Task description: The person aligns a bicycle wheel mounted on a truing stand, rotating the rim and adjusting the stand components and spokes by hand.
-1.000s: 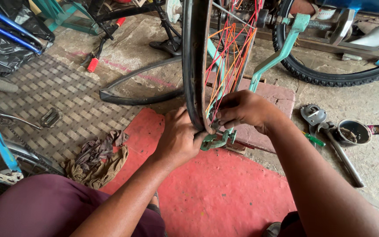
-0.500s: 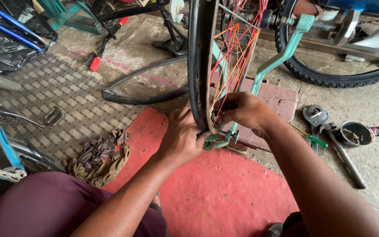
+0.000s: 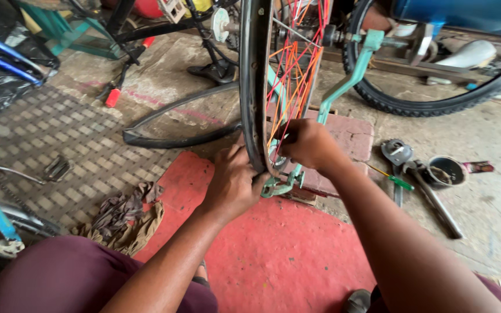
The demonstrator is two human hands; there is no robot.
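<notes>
Both hands grip the bare bicycle wheel rim (image 3: 254, 87), which stands upright over the red mat (image 3: 285, 255): the left hand (image 3: 233, 182) is clamped on its lower edge, the right hand (image 3: 307, 143) is closed among the orange spokes (image 3: 288, 75) just beside it. A crumpled rag (image 3: 126, 217) lies near the left forearm

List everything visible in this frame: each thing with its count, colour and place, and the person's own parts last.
bicycle wheel: 1, black rim, orange spokes, upright at centre
fork: 1, teal, right of the rim
loose tyre: 1, black, flat on the floor behind
mounted tyre: 1, black, top right
mat: 1, red, under the wheel
rag: 1, brown, left of the mat
wrench: 1, grey, right floor
cup: 1, dark, beside the wrench
left hand: on the rim's lower edge
right hand: at the spokes
</notes>
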